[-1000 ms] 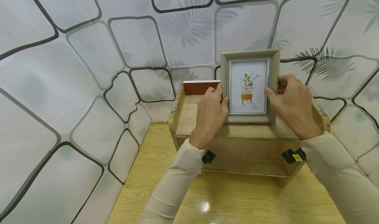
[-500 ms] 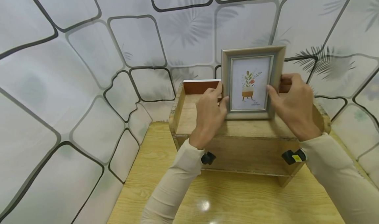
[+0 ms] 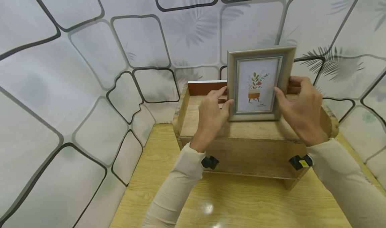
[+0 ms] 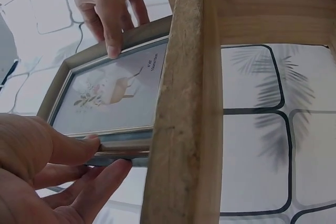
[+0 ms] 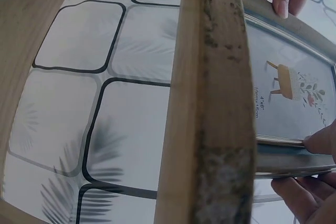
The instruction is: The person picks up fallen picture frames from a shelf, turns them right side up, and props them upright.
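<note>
A picture frame (image 3: pixel 261 117) with a silver-beige border stands nearly upright above the top board of a small wooden shelf (image 3: pixel 193 121). Inside it is a print of a potted plant on an orange stand. My left hand (image 3: pixel 211 116) grips its left side, thumb at the front edge and fingers behind. On the opposite side my right hand (image 3: pixel 303 112) holds the border the same way, its thumb lying over the front. Both wrist views show fingers on either side of the frame (image 4: pixel 113 103), with the shelf's worn front edge (image 5: pixel 223 103) cutting across part of it.
Behind the frame, along the shelf's back, is a reddish-brown panel (image 3: pixel 202 88) with a white top edge. The shelf stands on a yellow wood-grain table (image 3: pixel 241 201), close to a patterned wall covering (image 3: pixel 144 44). Raised wooden sides (image 3: pixel 181 110) bound the top board.
The picture frame has shifted slightly right and away, and its right side has risen a little. My right hand has moved right with it, while the left stays at the left edge.
</note>
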A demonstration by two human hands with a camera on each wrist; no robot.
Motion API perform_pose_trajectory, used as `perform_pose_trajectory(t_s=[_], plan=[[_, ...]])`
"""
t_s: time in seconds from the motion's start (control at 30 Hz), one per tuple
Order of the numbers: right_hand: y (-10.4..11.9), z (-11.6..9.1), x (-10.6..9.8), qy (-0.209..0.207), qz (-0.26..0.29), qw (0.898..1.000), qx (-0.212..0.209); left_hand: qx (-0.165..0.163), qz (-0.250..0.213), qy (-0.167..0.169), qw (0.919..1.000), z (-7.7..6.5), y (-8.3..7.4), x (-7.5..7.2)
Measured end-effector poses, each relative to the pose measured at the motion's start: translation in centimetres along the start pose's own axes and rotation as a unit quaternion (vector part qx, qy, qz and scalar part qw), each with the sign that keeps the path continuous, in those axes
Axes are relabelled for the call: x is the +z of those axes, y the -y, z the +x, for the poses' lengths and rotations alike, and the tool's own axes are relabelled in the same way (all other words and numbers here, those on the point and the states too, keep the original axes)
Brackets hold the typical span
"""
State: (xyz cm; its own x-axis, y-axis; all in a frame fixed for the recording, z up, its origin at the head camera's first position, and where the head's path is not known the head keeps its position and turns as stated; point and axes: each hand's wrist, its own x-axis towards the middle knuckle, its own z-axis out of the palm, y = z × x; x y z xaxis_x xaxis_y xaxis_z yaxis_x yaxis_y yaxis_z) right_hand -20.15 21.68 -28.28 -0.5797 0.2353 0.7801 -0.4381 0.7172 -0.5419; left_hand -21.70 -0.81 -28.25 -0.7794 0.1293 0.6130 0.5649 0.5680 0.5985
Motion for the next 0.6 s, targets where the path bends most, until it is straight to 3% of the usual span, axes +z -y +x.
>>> perform_pose_trajectory(t_s=[0.2, 0.33, 0.47, 0.6], plan=[[0.2, -0.1, -0.3, 0.003, 0.001, 1.000, -0.010, 0.000, -0.009, 0.010, 0.9999, 0.0, 0.0, -0.2], [0.9, 0.2, -0.5, -0.024, -0.011, 0.999, -0.022, -0.004, -0.013, 0.012, 0.9998, -0.1, 0.0, -0.2], [2.3, 1.4, -0.5, -0.061, -0.013, 0.994, -0.086, -0.010, -0.010, 0.011, 0.9998, -0.2, -0.1, -0.3], [4.6, 3.0, 0.2, -0.057, -0.012, 0.985, -0.161, -0.011, -0.016, 0.012, 0.9997, -0.1, -0.2, -0.2]])
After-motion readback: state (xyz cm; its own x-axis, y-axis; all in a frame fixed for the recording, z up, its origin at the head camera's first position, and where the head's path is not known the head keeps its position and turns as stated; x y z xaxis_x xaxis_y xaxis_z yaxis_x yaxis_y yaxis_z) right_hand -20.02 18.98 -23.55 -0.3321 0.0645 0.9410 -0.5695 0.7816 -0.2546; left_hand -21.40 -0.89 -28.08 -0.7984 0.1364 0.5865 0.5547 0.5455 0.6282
